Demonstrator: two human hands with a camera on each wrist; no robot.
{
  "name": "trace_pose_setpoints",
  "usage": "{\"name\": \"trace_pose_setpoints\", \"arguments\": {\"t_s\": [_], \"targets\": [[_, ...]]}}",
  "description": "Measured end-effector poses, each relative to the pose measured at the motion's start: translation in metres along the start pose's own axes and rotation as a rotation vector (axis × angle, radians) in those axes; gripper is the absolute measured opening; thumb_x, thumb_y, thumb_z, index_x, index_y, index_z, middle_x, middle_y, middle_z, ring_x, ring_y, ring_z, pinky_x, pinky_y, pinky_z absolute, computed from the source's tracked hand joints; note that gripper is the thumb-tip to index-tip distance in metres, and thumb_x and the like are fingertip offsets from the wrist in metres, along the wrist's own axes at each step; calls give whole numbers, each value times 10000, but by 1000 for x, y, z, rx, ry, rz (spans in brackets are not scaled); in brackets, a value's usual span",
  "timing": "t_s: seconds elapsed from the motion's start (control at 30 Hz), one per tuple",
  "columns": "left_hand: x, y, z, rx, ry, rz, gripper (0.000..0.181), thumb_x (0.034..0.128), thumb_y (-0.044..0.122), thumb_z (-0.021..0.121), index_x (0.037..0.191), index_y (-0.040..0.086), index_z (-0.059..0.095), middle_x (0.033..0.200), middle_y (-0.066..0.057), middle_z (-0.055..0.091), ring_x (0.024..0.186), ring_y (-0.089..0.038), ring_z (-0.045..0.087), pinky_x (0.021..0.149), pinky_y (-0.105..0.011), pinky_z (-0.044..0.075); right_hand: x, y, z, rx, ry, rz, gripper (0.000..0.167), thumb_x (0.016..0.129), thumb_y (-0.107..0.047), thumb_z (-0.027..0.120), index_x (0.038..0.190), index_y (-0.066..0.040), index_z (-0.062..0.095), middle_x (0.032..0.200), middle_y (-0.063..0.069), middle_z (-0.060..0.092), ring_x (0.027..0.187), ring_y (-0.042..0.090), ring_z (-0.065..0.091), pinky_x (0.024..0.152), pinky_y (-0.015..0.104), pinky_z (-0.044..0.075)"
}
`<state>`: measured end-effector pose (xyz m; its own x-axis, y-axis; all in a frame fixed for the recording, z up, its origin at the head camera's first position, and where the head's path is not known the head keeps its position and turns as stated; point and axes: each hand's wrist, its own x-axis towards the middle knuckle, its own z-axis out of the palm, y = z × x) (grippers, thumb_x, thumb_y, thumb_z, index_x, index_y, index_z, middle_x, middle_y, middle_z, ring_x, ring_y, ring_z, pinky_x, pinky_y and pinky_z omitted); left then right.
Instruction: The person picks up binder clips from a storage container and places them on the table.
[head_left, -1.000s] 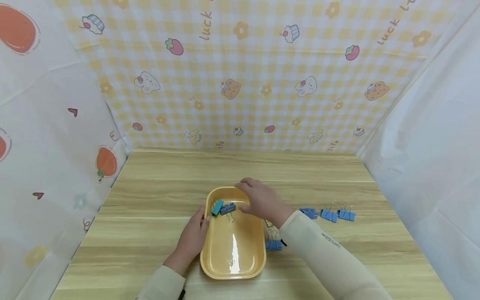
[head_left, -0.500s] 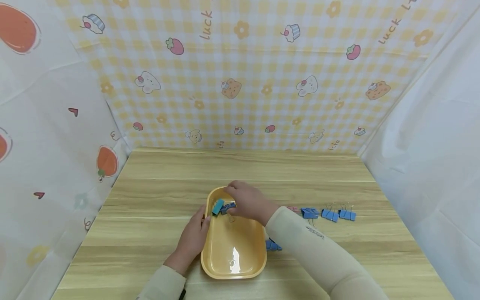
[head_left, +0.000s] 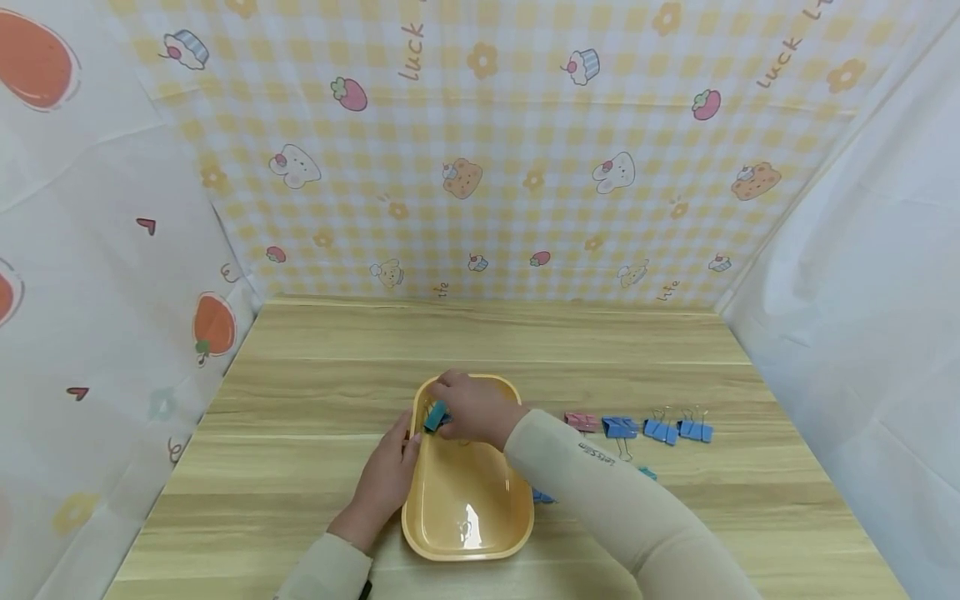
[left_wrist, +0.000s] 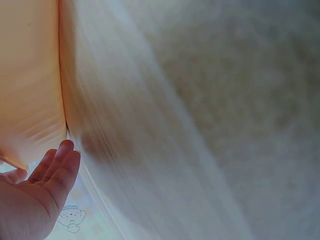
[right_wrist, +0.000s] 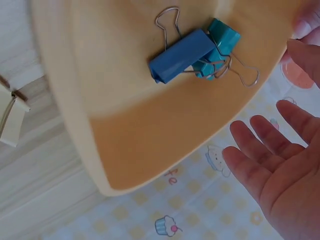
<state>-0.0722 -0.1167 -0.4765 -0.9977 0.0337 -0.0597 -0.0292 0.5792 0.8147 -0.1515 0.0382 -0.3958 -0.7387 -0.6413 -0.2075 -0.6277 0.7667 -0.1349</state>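
A yellow plastic tray (head_left: 457,492) lies on the table in front of me. My left hand (head_left: 382,479) holds its left wall, thumb over the rim and fingers along the outside, as the left wrist view (left_wrist: 40,195) also shows. Inside, near the far left corner, a teal binder clip (right_wrist: 225,37) and a dark blue binder clip (right_wrist: 182,55) lie against each other. My right hand (head_left: 476,408) is over that corner, largely covering the blue clip in the head view. In the right wrist view its fingers are spread and fairly straight, with nothing held.
Right of the tray, a pink binder clip (head_left: 581,422) and several blue binder clips (head_left: 619,427) stand in a row. A teal clip (head_left: 648,473) and a blue clip (head_left: 543,497) are partly hidden by the right sleeve. A patterned cloth (head_left: 480,150) rises behind the table.
My right hand has moved left across the tray, from its far right side to above the clips. More of the row of clips now shows. The left hand stays on the tray.
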Motion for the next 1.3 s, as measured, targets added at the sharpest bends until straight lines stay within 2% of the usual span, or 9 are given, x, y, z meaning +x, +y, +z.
{"name": "trace_pose_setpoints", "arguments": {"t_s": [0.27,0.63,0.8,1.07,1.3], "targets": [[0,-2,0,-63,-37,-10,523,1054,219,397,1518,31,246,1288,-178,546,1059,-271,615,840,-405,537,9,-9,2,-37,-44,19,585,866,-368,723,1387,-200,516,1381,41,505,1147,181,575,818,236,531],[-1,0,-1,-48,-26,9,528,1053,243,400,1506,7,266,1302,-212,535,1087,-308,602,865,-444,527,22,-12,8,-83,-55,21,587,871,-384,715,1381,-184,506,1355,47,510,1124,193,582,833,246,534],[-2,1,-1,-48,-32,17,531,1054,248,398,1499,-10,268,1282,-217,538,1055,-294,614,828,-412,541,22,-14,6,-58,-63,41,608,863,-370,729,1391,-182,495,1366,46,499,1116,188,582,797,212,531],[-2,1,-2,-52,-31,16,526,1055,238,397,1501,-8,268,1285,-216,546,1024,-265,623,810,-397,544,24,-14,8,-28,-56,61,633,867,-376,721,1408,-160,474,1367,47,501,1158,213,564,865,263,531],[-2,2,-2,-50,-36,7,523,1054,237,400,1502,1,271,1273,-203,554,999,-247,623,788,-381,543,25,-13,9,-23,-52,68,614,859,-377,730,1380,-147,500,1311,48,527,1078,192,592,849,263,534]]}}
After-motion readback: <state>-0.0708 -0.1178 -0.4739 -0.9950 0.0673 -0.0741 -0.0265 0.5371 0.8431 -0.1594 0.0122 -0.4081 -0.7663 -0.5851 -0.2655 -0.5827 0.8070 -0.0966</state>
